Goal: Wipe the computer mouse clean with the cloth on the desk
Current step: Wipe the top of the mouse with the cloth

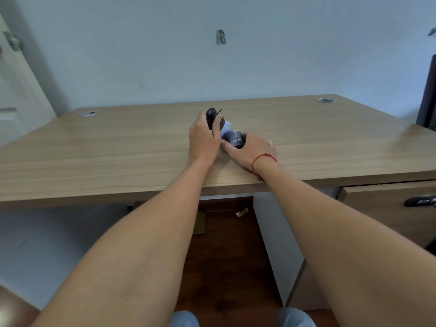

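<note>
**A:** Where are the hands, and what do they hold?

**B:** Both meet just above the centre of the frame, on a wooden desk (118, 147). The left hand (204, 135) is curled closed around a black computer mouse (212, 118), which it holds tipped up on end. The mouse's long axis runs nearly upright, its rounded end poking out above the knuckles toward the top of the frame.

**A:** And the cloth?

**B:** A pale cloth (226, 125) shows as a small bunch just right of the mouse, touching it, between the two hands. Whether the left fingers also pinch it, I cannot tell.

**A:** The other hand?

**B:** The right hand (252, 148) lies low on the desk, just right of and below the cloth, a red string (260, 159) around its wrist. Its thumb and fingers wrap loosely around a dark rounded object with white lettering (236, 139). I cannot tell what that object is, or how firmly it is held.

**A:** So what does the next move depend on?

**B:** My guess is the cloth. It sits against the mouse's right side, nearer the right hand, so that hand looks best placed to rub while the left steadies the upright mouse. Both forearms reach straight in from the bottom of the frame, converging.
</note>
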A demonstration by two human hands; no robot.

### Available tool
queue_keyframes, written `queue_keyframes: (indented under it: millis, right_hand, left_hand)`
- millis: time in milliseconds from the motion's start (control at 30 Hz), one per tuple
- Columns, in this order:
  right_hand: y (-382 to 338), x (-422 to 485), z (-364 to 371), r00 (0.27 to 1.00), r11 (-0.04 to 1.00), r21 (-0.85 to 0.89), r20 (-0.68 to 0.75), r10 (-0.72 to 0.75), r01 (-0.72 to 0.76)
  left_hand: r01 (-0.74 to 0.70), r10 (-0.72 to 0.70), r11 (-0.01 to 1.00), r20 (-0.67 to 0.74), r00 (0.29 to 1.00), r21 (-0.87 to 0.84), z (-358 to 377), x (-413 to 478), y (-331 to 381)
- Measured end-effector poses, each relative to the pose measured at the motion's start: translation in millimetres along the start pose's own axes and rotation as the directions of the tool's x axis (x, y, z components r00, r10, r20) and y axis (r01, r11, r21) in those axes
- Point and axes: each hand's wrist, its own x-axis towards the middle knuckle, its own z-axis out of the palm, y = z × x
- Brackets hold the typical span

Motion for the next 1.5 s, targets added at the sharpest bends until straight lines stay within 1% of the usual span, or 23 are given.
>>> queue_keyframes:
  millis: [67,133,233,267,300,400,467,533,633,667,800,867,933,1033,1067,1133,1200,1233,1267,1333,1367,1500]
  right_hand:
    - [0,0,2,1.0,0.999,-0.049,-0.016,-0.017,0.016]
    - [0,0,1,0.999,0.999,-0.041,-0.039,-0.017,0.016]
    - [-1,-2,0,0.999,1.0,-0.02,-0.032,-0.02,0.02]
    - [-1,-3,-1,0.999,0.999,-0.02,-0.037,-0.032,0.031]
    - [-1,-4,-1,0.998,0.999,-0.021,-0.045,-0.041,0.04]
    - [-1,-4,-2,0.996,0.996,-0.059,-0.061,-0.069,0.065]
    - [-1,-4,-1,0.995,0.992,-0.102,-0.058,-0.082,0.076]
    - [0,-2,0,0.995,0.993,-0.092,-0.065,-0.081,0.075]
    - [3,-1,-1,0.994,0.996,-0.051,-0.074,-0.079,0.075]
    - [3,-1,-2,0.995,0.997,-0.034,-0.075,-0.069,0.067]
    - [3,-2,-3,0.998,0.999,-0.028,-0.049,-0.045,0.044]
    - [4,-3,-4,0.998,0.999,0.002,-0.048,-0.035,0.035]
    - [4,-3,-5,0.998,0.999,0.021,-0.05,-0.032,0.034]
    - [5,-2,-5,0.998,0.999,0.017,-0.04,-0.047,0.048]
    - [5,-1,-5,0.998,0.998,0.009,-0.036,-0.055,0.055]
    - [4,-1,-5,0.997,0.997,-0.01,-0.031,-0.072,0.072]
    - [2,-2,-5,0.995,0.995,-0.035,-0.028,-0.096,0.095]
    - [1,-3,-5,0.994,0.994,-0.042,-0.025,-0.105,0.104]
    - [0,-5,-5,0.994,0.993,-0.045,-0.024,-0.109,0.108]
    - [0,-6,-5,0.993,0.993,-0.041,-0.025,-0.114,0.113]
    - [0,-6,-5,0.993,0.993,-0.037,-0.024,-0.115,0.114]
    - [1,-6,-5,0.992,0.992,-0.018,-0.011,-0.129,0.128]
  left_hand:
    - [0.0,0.0,1.0,0.03,1.0,-0.006,0,0,-1]
    - [0.03,-0.032,0.999,0.057,0.998,0.029,1,0,-4]
    - [0.124,-0.138,0.976,0.068,0.988,0.178,3,1,-8]
    - [0.137,-0.151,0.97,0.058,0.987,0.202,3,2,-7]
    - [0.126,-0.138,0.973,0.046,0.989,0.194,3,2,-6]
    - [0.017,-0.018,0.998,0.018,1.0,0.059,1,0,-1]
    - [-0.019,0.018,1.0,0.036,0.999,0.018,0,-2,2]
    - [0.032,-0.034,0.999,0.058,0.998,0.034,0,-2,-1]
    - [0.159,-0.167,0.977,0.047,0.985,0.144,0,1,-8]
    - [0.162,-0.17,0.975,0.04,0.985,0.155,0,1,-9]
    - [0.015,-0.016,0.999,0.034,0.999,0.039,0,-1,1]
    - [-0.016,0.015,1.0,0.048,0.999,0.027,0,-2,2]
    - [0.034,-0.038,0.998,0.066,0.997,0.06,1,-1,-3]
    - [0.176,-0.179,0.977,0.02,0.984,0.123,0,1,-7]
    - [0.176,-0.177,0.977,0.003,0.984,0.119,0,1,-7]
    - [0.105,-0.105,0.992,-0.008,0.994,0.072,0,1,-2]
    - [0.046,-0.046,0.998,0.014,0.999,0.053,0,0,2]
    - [0.049,-0.051,0.996,0.031,0.998,0.072,0,0,1]
    - [0.081,-0.085,0.992,0.04,0.996,0.101,0,-1,-1]
    - [0.183,-0.187,0.972,0.016,0.982,0.145,-1,0,-4]
    - [0.202,-0.204,0.969,0.0,0.979,0.145,-2,0,-4]
    - [0.08,-0.08,0.996,0.01,0.997,0.035,-3,-1,1]
